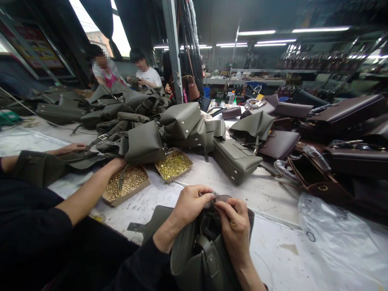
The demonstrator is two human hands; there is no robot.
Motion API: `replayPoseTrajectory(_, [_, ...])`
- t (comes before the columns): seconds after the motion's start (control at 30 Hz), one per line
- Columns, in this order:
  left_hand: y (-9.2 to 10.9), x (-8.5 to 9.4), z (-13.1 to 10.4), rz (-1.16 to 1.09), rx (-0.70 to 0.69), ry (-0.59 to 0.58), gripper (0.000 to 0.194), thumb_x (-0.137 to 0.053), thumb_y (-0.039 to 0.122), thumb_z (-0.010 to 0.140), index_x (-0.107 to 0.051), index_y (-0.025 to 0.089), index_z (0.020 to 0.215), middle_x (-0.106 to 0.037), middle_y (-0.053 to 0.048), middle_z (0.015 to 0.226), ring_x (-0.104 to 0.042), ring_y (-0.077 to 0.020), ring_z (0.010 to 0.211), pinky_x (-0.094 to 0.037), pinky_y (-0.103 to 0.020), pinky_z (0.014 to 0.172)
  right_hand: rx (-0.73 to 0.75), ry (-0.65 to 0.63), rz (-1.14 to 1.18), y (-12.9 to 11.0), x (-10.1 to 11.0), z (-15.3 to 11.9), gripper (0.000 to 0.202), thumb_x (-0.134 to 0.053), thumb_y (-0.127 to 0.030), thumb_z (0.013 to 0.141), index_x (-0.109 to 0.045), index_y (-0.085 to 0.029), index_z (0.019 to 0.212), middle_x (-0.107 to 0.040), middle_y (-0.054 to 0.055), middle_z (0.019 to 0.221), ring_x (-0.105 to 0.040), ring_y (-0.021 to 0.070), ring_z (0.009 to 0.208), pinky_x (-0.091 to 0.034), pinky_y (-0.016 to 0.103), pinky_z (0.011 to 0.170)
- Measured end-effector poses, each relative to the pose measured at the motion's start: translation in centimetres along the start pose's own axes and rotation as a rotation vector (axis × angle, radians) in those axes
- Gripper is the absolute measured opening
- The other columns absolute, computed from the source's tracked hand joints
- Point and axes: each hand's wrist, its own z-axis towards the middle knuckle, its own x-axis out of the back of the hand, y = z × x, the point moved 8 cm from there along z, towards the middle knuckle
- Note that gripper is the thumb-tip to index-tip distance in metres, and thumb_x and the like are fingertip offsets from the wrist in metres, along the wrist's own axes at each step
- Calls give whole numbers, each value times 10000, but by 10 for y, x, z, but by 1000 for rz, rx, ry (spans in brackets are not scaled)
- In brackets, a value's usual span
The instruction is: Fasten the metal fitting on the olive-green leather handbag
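An olive-green handbag (194,258) lies on its side close in front of me, its opening and a stitched strap loop toward me. At its upper edge my left hand (190,206) pinches a short dark strap piece (216,197) between thumb and forefinger. My right hand (236,222) pinches the same piece from the right, its fingertips nearly meeting those of the left. Fingers hide most of this piece, and any small fitting on it cannot be made out. A flat strap tab (136,227) sticks out at the bag's left.
To the left, a co-worker's hands (117,164) handle another olive bag (39,165). Shallow boxes hold gold-coloured fittings (129,182) and yellowish ones (172,165). Olive bags (145,143) pile up behind; brown bags (345,161) and clear plastic (342,238) lie right. Two people sit farther back.
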Motion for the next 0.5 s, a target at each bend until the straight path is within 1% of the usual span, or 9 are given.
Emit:
replayPoseTrajectory(0.37, [3, 0, -3, -4, -32, -17, 198, -700, 295, 829, -809, 216, 974, -787, -10, 970, -724, -212, 937, -526, -288, 872, 17, 3, -26, 1, 0, -1, 152, -616, -132, 977, -725, -229, 1021, -551, 40, 953, -518, 205, 927, -434, 343, 819])
replayPoseTrajectory(0.5, [6, 0, -4, 12, -40, -27, 202, -690, 294, 833, -807, 211, 975, -787, -9, 965, -723, -211, 929, -524, -284, 860, 23, 26, -18, -1, 1, 0, 160, -611, -106, 971, -717, -217, 1012, -551, 34, 937, -515, 194, 914, -431, 332, 813])
